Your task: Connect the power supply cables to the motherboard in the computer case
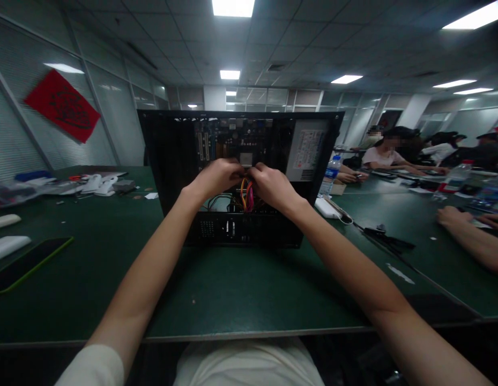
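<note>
An open black computer case [164, 177] stands upright on the table, its inside facing me. Both my hands reach into its middle. My right hand [268, 185] is closed at the top of a bundle of orange, yellow and purple cables [247, 195]. Close beside it, my left hand [222, 174] has its fingers curled together; what they pinch is hidden. Above the hands the motherboard [252, 139] shows, with slots on its left. A power supply [307, 150] with a printed label sits at the case's upper right. Thin dark wires lie along the case's lower inside.
On the green table [232, 289], a dark phone-like slab with a green edge [29, 262] and plastic bags [98, 184] lie left. A water bottle [331, 174], a white power strip [327, 208] and black cables [387, 238] are right. Another person's arm [474, 236] rests farther right.
</note>
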Motion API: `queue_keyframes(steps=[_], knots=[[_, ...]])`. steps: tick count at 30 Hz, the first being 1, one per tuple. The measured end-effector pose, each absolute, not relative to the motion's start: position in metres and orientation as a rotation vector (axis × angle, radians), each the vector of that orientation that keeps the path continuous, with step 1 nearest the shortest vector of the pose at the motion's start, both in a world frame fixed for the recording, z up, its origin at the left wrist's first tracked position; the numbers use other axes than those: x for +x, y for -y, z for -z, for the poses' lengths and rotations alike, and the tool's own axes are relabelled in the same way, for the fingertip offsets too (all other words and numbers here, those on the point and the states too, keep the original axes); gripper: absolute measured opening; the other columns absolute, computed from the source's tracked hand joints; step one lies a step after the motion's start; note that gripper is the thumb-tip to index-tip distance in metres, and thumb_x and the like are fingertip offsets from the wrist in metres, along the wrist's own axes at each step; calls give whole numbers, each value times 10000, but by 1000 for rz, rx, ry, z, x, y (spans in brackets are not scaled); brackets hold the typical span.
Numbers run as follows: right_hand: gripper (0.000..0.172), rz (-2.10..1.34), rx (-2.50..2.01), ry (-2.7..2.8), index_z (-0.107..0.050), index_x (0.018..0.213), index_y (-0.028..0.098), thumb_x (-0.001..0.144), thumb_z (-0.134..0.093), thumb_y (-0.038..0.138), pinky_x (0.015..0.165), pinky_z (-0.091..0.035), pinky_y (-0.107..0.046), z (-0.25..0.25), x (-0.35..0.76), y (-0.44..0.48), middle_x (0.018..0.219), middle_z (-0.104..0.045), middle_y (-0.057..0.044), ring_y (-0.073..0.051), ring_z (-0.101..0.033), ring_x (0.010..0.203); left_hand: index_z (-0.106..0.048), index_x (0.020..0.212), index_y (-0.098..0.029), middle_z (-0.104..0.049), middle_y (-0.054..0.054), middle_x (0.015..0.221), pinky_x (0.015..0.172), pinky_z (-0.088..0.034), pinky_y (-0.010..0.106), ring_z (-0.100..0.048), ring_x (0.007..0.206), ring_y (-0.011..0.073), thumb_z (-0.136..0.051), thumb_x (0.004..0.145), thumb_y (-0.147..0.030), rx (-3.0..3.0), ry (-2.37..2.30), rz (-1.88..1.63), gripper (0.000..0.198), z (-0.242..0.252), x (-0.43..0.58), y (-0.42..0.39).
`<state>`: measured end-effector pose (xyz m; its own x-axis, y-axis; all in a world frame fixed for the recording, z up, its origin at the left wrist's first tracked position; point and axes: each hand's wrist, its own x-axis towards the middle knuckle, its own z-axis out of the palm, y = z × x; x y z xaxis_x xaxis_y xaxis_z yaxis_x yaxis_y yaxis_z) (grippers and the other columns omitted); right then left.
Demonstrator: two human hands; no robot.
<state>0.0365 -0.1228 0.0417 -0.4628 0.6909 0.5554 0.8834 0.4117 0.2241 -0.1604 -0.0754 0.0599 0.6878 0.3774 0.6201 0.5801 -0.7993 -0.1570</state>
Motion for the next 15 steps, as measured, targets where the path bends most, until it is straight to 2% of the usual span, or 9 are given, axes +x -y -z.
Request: queue_keyframes(steps=[9, 15], knots=[[336, 569, -1572, 2393, -641, 1172, 116, 1014, -356, 196, 798, -498, -326, -10, 43, 71, 1233, -644, -192, -274, -666, 1057, -758, 1087, -199, -759, 90, 1087, 904, -508, 312, -695, 1027, 229, -605, 889, -240, -2547, 1103, 681, 254, -35, -165, 46], [340, 525, -1579, 2433, -678, 1142, 119, 1012, -411, 285, 793, -500, -329, -6, 41, 72, 1190, -676, -182, -285, -678, 1029, -769, 1097, -229, -768, 82, 1092, 892, -511, 309, -695, 1043, 242, -585, 887, -261, -2541, 1329, 491, 281, -19, -163, 35]])
